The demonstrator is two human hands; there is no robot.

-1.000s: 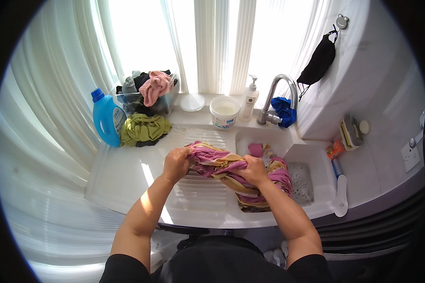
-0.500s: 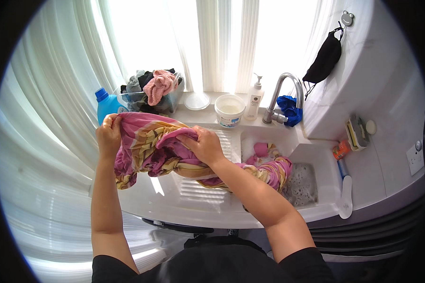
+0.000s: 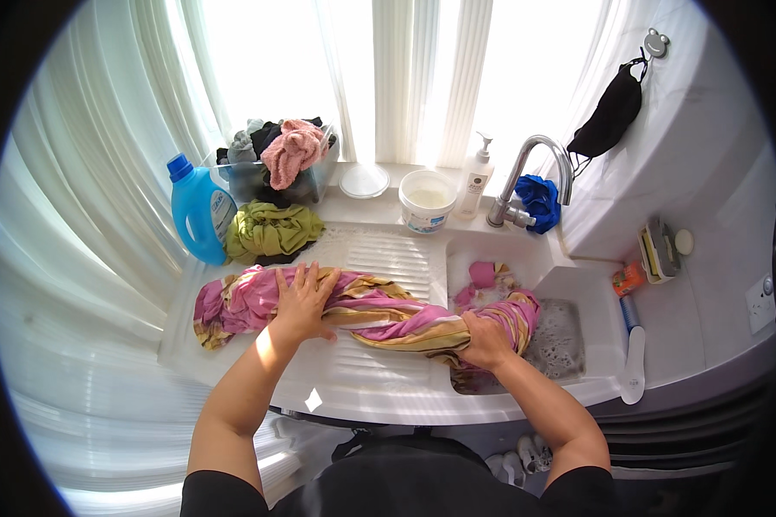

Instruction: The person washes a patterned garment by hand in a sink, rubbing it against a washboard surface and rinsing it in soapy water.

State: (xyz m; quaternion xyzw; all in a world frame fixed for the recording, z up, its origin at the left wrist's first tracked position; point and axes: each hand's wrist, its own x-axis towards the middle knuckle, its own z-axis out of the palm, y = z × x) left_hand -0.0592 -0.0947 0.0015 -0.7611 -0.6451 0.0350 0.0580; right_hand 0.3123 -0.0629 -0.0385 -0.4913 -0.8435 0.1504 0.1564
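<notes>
A long pink, yellow and white patterned cloth lies twisted across the ridged washboard, its right part hanging into the sink basin. My left hand rests on the cloth's left half with fingers spread flat. Near the basin's left edge, my right hand is closed round the cloth; its fingertips are partly hidden. Bubbly water shows in the basin beside the cloth's wet end.
Behind the washboard sit a blue detergent bottle, a bundled green garment and a clear bin of clothes. A white tub, a pump bottle and a curved faucet line the back. A brush lies at right.
The cloth's left part came down from the air onto the washboard. My left hand opened and moved right onto it; my right hand shifted right toward the basin. The green garment came into view.
</notes>
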